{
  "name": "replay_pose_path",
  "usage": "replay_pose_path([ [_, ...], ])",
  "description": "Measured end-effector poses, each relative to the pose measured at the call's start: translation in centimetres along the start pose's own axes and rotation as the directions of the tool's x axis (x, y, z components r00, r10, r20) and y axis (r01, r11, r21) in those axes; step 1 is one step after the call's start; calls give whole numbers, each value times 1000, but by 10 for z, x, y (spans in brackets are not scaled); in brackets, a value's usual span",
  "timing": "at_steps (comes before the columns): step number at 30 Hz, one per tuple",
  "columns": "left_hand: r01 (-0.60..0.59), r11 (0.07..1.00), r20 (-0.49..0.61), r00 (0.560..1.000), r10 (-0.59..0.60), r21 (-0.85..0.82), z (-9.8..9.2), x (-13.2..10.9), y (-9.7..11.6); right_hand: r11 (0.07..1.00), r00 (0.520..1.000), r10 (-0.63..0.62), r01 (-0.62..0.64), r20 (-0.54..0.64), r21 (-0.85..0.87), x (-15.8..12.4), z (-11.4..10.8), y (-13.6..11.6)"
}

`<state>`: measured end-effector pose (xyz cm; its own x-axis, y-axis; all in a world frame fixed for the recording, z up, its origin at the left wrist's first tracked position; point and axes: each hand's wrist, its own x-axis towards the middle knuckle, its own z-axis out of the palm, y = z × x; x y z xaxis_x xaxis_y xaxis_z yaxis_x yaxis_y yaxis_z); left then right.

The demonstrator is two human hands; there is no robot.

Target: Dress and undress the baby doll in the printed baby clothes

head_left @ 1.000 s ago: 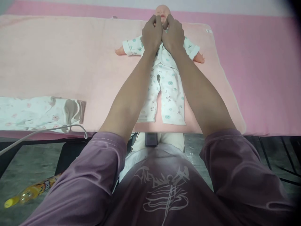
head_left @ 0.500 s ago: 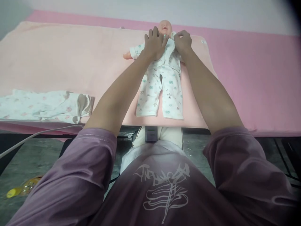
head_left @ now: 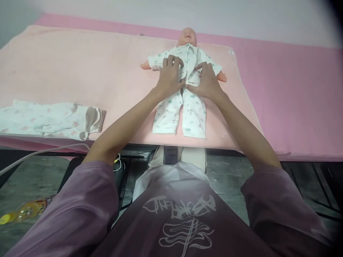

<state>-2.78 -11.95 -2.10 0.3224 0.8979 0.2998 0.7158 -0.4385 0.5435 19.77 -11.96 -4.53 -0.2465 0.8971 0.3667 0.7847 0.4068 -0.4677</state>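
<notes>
A baby doll (head_left: 187,36) lies on its back, arms out to both sides. It wears a white patterned jacket (head_left: 189,53) and matching trousers (head_left: 194,114). The jacket's front edges meet near the middle, and its lower part hangs slightly apart. My left hand (head_left: 170,76) rests over the jacket's lower left side, fingers apart and thumb reaching to the waist. Over the lower right side is my right hand (head_left: 207,82), fingers bent toward the front edge, with the thumb apart from them near the crotch. Neither hand visibly grips the cloth.
Folded white baby clothes (head_left: 53,119) lie at the left front of the peach blanket (head_left: 107,64). Under it is a pink table cover (head_left: 294,96). A white cable (head_left: 40,152) runs below the table edge at left. A bottle with a yellow cap (head_left: 26,210) is low at left.
Both hands have come down from the doll's neck to the jacket's lower front. The right hand's pinch at the collar has loosened. The collar and the doll's right-side arm are now uncovered.
</notes>
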Motion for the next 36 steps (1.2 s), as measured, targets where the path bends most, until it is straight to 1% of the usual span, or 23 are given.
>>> replay_pose_path([
  [4,-58,998,109,992,56,15,-11,4,-6,1000,1000,3,-3,-27,-27,0,3,-9],
  [6,-85,996,132,988,83,16,-14,0,-9,1000,999,11,-11,-52,8,-1,3,-13],
  [8,-96,995,129,987,93,19,-13,-4,-9,995,997,19,-12,-77,96,0,3,-15],
  [10,-83,996,96,992,80,27,-9,-9,-5,978,996,26,-8,-85,207,3,2,-15],
  [13,-33,999,25,999,33,19,0,-11,4,944,996,37,-7,-87,329,9,0,-14],
  [15,-5,1000,5,1000,5,-3,3,-11,7,928,995,50,-13,-89,372,13,0,-13],
  [17,-5,1000,13,1000,5,-24,1,-10,7,918,994,62,-23,-87,396,15,0,-13],
  [20,-47,998,70,996,49,-39,-10,-12,2,914,994,66,-23,-91,406,15,0,-14],
  [22,-61,997,114,991,66,-46,-19,-14,-3,914,995,56,-17,-85,405,15,0,-17],
  [24,-55,997,131,990,61,-46,-24,-13,-5,919,997,47,-22,-55,393,15,-1,-20],
  [27,-39,999,144,989,40,-9,-21,-7,-3,943,999,37,-48,40,328,16,-3,-25],
  [29,-23,999,176,984,15,42,-14,0,1,966,996,56,-70,65,250,17,-3,-27],
  [30,-14,998,193,981,1,68,-10,3,3,976,996,74,-82,47,203,17,-3,-28],
  [32,0,994,202,979,-21,106,-4,9,6,989,993,109,-105,-34,108,19,-1,-28],
  [34,8,993,175,984,-29,121,-2,13,7,993,988,112,-108,-106,46,21,0,-26],
  [36,6,992,143,989,-25,129,-3,13,6,995,987,98,-94,-126,42,23,1,-24],
])
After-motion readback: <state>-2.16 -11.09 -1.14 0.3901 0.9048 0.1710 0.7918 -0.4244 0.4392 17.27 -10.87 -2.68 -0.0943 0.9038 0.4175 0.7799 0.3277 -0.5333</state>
